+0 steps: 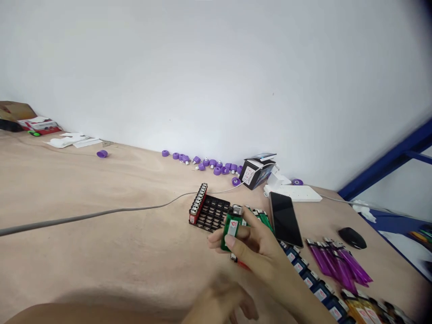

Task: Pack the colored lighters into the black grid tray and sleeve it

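A green lighter (pixel 232 229) is pinched upright between the thumb and fingers of my right hand (pixel 258 247). My left hand (pixel 222 303), blurred at the bottom edge, has loosely bent fingers with a gap between them and nothing visible in them. Beyond my right hand lies a black grid tray (pixel 214 211), partly hidden by the hand. A row of red lighters (pixel 198 204) stands along the tray's left side. More green lighters (pixel 265 218) lie just behind my right hand, and a red lighter shows partly beneath it.
Blue lighters (pixel 308 279), purple lighters (pixel 337 263) and amber lighters (pixel 361 308) lie at right. A phone (pixel 286 218), mouse (pixel 353 237), power strip (pixel 293 192) and black box (pixel 258 173) sit behind. Several purple caps (pixel 212 163) line the wall. A grey cable (pixel 101 213) crosses the table.
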Available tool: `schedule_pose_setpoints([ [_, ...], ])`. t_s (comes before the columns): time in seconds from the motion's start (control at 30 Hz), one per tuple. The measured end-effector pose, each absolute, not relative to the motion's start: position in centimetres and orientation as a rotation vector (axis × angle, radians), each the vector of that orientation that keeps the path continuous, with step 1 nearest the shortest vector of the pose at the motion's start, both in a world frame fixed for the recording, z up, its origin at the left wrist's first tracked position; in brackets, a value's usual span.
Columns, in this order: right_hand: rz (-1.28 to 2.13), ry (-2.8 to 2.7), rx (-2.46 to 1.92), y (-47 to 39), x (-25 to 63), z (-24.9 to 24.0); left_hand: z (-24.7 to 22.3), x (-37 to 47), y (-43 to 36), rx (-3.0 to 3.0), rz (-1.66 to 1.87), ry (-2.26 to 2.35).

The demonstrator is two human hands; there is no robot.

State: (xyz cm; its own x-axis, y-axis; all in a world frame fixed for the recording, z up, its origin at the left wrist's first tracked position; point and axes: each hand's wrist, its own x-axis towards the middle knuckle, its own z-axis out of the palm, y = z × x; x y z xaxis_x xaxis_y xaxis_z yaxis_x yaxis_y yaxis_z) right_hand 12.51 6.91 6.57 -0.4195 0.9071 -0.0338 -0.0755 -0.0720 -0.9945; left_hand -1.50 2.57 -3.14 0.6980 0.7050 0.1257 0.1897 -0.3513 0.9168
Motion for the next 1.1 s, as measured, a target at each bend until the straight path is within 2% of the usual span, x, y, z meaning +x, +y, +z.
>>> schedule_pose_setpoints([
  [0.13,1.588,-1.392,-1.09,6.1,13.1,7.2,1.0,-1.8,3.9,1.148,0.831,0.706],
  [0.33,1.323,-1.586,-1.093,5.3,12.5,7.6,4.6,-2.4,4.6,1.127,0.681,0.621],
  [0.67,0.954,-1.786,-1.225,5.6,12.5,7.9,3.3,-2.4,3.1,1.16,0.555,0.693],
  [0.9,1.055,-1.935,-1.186,6.2,13.8,9.3,4.7,-2.7,3.4,1.177,0.513,0.743],
  [1.1,1.012,-2.013,-1.208,6.2,15.5,9.6,4.8,-3.0,3.5,1.213,0.515,0.74],
])
